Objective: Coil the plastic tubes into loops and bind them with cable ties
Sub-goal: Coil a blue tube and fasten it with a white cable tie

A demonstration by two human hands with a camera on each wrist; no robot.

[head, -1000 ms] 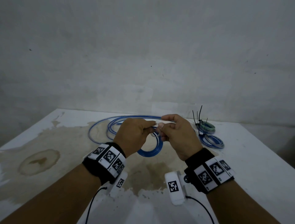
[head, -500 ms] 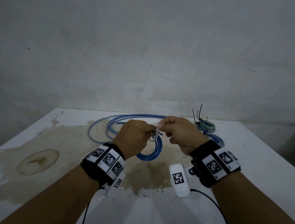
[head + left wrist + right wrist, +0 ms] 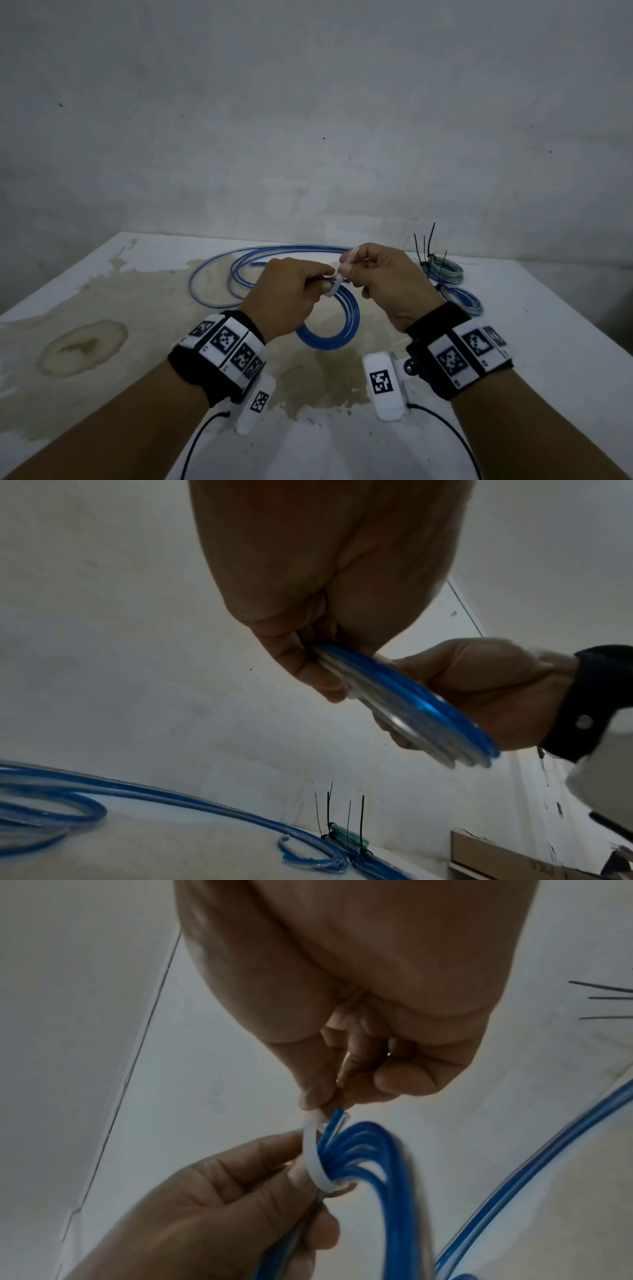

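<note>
A small coil of blue plastic tube (image 3: 337, 323) (image 3: 407, 704) (image 3: 383, 1172) hangs above the table, gripped at its top by my left hand (image 3: 291, 294) (image 3: 219, 1204). A white cable tie (image 3: 337, 282) (image 3: 313, 1158) wraps round the coil's strands. My right hand (image 3: 387, 277) (image 3: 342, 1085) pinches the tie's free end and holds it up and to the right of the coil. The tube's cut end (image 3: 337, 1118) sticks out beside the tie.
A long loose blue tube (image 3: 246, 270) (image 3: 103, 791) lies in wide loops at the back of the stained white table (image 3: 102, 308). At the back right lie bound coils (image 3: 445, 270) (image 3: 342, 850) with black tie tails standing up. A wall rises behind; a cardboard box (image 3: 507, 856) sits at right.
My right hand has moved up and to the right, drawing the white tie's tail out through the coil. The left hand and coil stay almost still.
</note>
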